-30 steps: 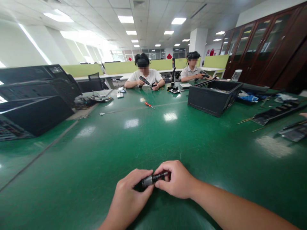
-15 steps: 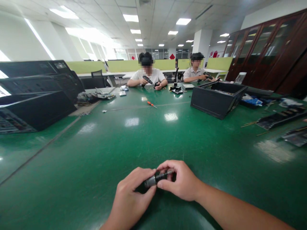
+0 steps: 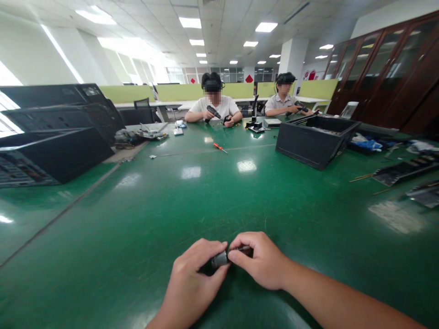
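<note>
Low in the middle of the head view, my left hand [image 3: 194, 276] grips a small grey metal cylinder [image 3: 220, 260], which looks like a small motor. My left thumb and fingers close around its sides. My right hand [image 3: 264, 262] is closed, its thumb and index finger pinching the cylinder's dark front end. A thin metallic shaft shows between the right fingers, pointing right. Most of the dark front part is hidden behind my right thumb. Both hands are just above the green table [image 3: 154, 219].
An orange screwdriver [image 3: 219, 147] lies farther out. A black computer case [image 3: 305, 146] stands at the right, and more cases [image 3: 82, 153] are at the left. Metal parts [image 3: 404, 169] lie at the far right. Two people sit across, one holding a power drill [image 3: 213, 112].
My right thumb and fingers have slid left along the part, covering its dark ribbed section, which showed before. My left hand keeps its grip. The whole view has shifted slightly.
</note>
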### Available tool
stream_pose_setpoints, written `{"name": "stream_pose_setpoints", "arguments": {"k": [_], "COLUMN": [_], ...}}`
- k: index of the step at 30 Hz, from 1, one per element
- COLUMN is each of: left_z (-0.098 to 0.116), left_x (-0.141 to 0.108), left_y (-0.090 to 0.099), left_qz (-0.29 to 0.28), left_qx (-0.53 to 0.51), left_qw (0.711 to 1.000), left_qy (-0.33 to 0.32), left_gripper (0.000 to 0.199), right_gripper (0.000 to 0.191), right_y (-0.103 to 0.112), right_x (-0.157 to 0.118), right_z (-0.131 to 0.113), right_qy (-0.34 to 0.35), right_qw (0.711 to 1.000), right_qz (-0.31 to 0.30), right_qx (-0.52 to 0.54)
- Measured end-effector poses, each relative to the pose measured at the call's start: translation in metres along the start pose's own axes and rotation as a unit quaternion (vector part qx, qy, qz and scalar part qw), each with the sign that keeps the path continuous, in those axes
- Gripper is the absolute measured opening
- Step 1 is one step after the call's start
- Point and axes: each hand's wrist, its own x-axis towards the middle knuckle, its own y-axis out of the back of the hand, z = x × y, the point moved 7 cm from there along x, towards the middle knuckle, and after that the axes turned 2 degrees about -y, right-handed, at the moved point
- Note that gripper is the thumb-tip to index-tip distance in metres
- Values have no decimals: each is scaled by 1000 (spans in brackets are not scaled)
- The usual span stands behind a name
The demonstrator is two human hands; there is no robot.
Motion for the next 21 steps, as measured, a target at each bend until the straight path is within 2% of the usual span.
{"name": "stream_pose_setpoints", "arguments": {"k": [21], "left_z": [1], "left_x": [-2], "left_y": [3], "left_qz": [1], "left_qx": [19], "left_qw": [1000], "left_qy": [13], "left_gripper": [23], "right_gripper": [10], "right_y": [3], "right_x": [0], "right_z": [0], "right_qy": [-5], "right_qw": [1000], "right_qz": [1], "right_qx": [16]}}
